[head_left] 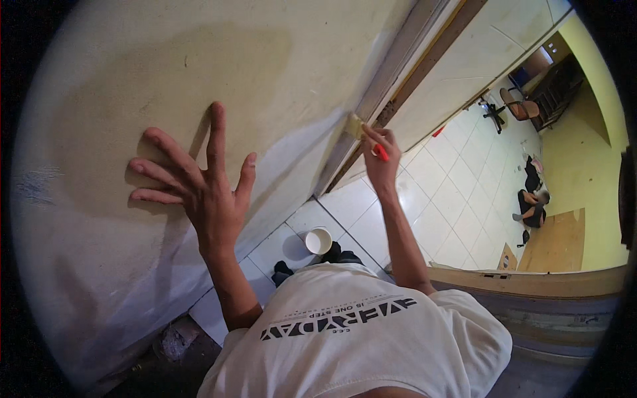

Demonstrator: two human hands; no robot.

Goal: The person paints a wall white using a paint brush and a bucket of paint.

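Observation:
My left hand is open against the cream wall, its fingers spread wide. To the right, my right hand grips a paintbrush with a red handle. The pale bristles are at the wooden door frame, close to where it meets the wall. Whether the bristle tips touch the frame or the wall edge, I cannot tell. Below both hands, a white bucket stands on the tiled floor just in front of my feet; its contents cannot be made out.
Beyond the frame, a white door panel borders a room with white floor tiles. A person sits on the floor there beside a wooden board. An office chair stands farther back. Clear plastic lies at lower left.

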